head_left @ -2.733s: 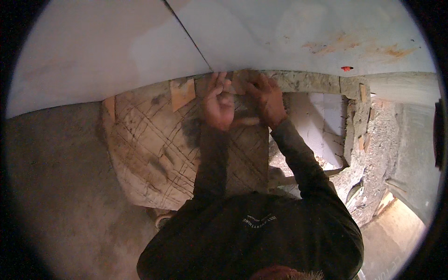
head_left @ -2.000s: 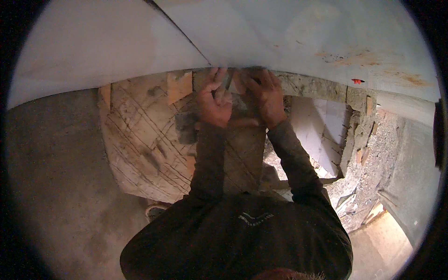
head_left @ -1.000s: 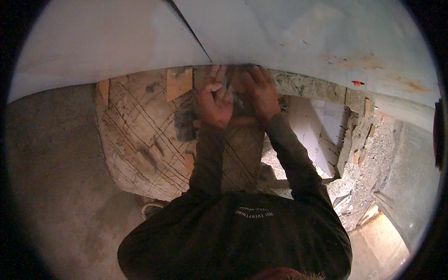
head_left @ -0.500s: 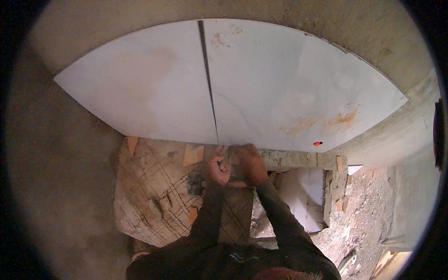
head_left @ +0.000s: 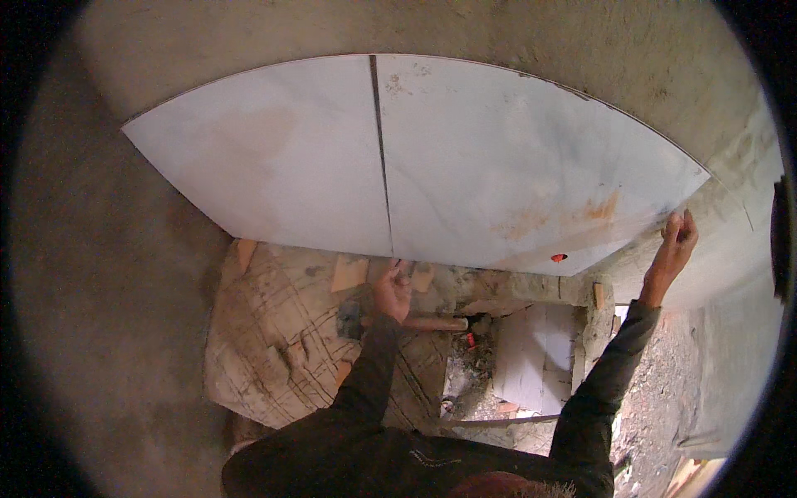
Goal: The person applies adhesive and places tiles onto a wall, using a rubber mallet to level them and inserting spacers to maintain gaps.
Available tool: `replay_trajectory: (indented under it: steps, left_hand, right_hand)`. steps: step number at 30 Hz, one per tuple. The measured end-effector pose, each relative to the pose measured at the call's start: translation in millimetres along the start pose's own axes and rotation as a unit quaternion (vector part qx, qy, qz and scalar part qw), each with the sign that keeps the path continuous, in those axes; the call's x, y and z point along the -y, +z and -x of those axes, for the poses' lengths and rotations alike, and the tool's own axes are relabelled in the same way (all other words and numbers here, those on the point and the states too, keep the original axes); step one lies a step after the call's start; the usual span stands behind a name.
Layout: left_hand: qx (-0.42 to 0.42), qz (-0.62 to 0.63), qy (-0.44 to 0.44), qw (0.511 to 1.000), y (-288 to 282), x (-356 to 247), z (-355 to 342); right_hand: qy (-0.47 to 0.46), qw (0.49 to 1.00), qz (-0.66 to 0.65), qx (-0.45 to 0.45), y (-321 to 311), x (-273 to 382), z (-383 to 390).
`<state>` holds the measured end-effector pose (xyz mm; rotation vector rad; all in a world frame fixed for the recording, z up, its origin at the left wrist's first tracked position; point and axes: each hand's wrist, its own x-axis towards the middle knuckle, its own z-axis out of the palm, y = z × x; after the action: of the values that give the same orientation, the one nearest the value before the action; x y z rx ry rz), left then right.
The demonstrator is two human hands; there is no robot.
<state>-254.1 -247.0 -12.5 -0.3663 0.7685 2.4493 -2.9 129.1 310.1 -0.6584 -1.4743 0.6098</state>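
Two large white tiles stand side by side against the wall, a left tile (head_left: 266, 158) and a right tile (head_left: 515, 166), with a dark narrow gap between them. My left hand (head_left: 393, 292) is at their lower edge, right below the gap, its fingers curled together; whatever they may grip is hidden. Beyond the right tile's right edge, my right hand (head_left: 674, 249) is raised by the wall, its fingertips slightly apart and nothing visible in them. A hammer with a dark head (head_left: 349, 319) and wooden handle (head_left: 440, 324) lies just below my left hand.
Orange-brown shards (head_left: 349, 272) sit along the tiles' lower edge. A scored, mortar-covered ledge (head_left: 266, 332) runs beneath them, with a rectangular opening at its right that shows a white panel (head_left: 535, 357). Rubble (head_left: 664, 365) covers the floor at right. An orange spot fills the right tile's small hole (head_left: 559, 258).
My right hand has left the spot beside my left hand and moved right and up to the right tile's edge. The hammer handle and a shard now show. The whole view has shifted slightly.
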Motion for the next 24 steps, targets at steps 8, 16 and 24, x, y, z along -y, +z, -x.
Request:
replay_trajectory:
  steps: [8, 16, 24]
  left_hand:
    - [-0.032, -0.024, -0.015, 0.999, 22, -5, 16]
    - [-0.010, -0.071, 0.002, 0.997, 17, -1, 17]
    - [-0.020, -0.038, -0.023, 0.999, 12, -6, 14]
  right_hand:
    - [-0.018, 0.997, 0.034, 0.062, 1, -12, -36]
    - [-0.032, 0.995, 0.036, 0.088, -9, -4, -40]
    - [-0.055, 0.993, 0.007, 0.108, -1, -11, -45]
